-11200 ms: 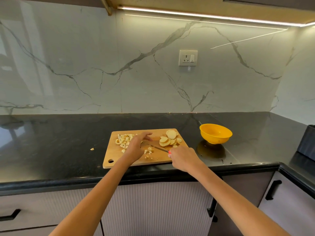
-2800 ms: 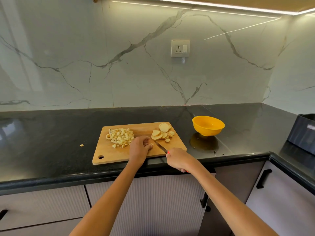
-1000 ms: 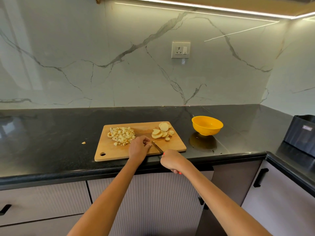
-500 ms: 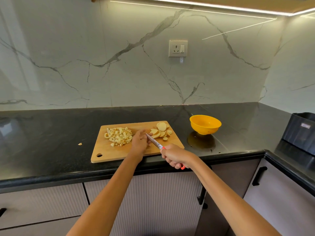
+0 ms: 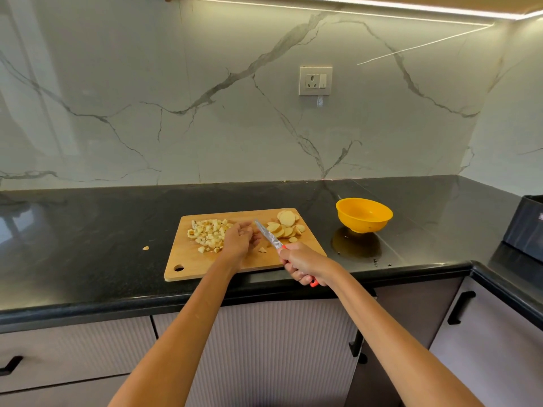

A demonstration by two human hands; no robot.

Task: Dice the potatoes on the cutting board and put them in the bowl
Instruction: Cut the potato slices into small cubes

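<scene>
Since half a second ago the left hand has slid away from the potato slices toward the pile of diced potato, and the knife has tipped up, its blade now clear of the cutting board and pointing away from the person over the middle of the board. Compared with a second ago, when the blade lay low at the board's near edge, both hands are farther onto the board.

The left hand sits over the middle of the board, just right of the diced pile; its fingers are loosely bent and relaxed, and whether they hold a small piece I cannot tell. The right hand is at the board's near right corner, fingers wrapped tight round the knife's red handle, whose end pokes out below the fist.

Diced potato lies heaped on the left half of the board, slices overlap on its far right part, and a few loose bits lie on the board between the hands. One stray piece rests on the black worktop to the left of the board. The yellow bowl stands on the worktop just right of the board, apart from it.
</scene>
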